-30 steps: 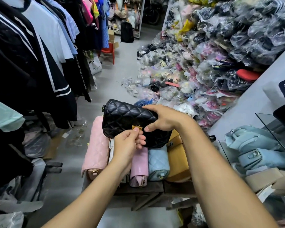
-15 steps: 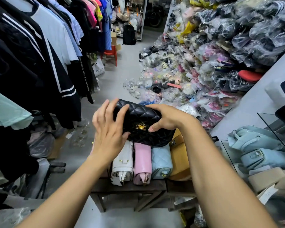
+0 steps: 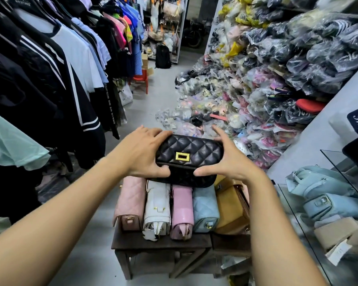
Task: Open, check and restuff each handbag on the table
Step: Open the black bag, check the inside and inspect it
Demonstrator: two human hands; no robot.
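A black quilted handbag with a gold clasp faces me, flap closed, held above the row of bags. My left hand grips its left end, thumb under the flap edge and fingers over the top. My right hand holds the right end, thumb below and fingers spread up the side. Below, on a small dark wooden table, lie a pale pink quilted bag, a white bag, a pink bag, a light blue quilted bag and a mustard bag, side by side.
Clothes hang on a rack along the left. A big heap of plastic-wrapped goods fills the right side. A glass shelf at right holds light blue and beige bags. Grey floor runs down the aisle to a red stool.
The black bag has been turned level with its clasp facing me. My left hand left the clasp and took the bag's left end; my right hand shifted to its right end.
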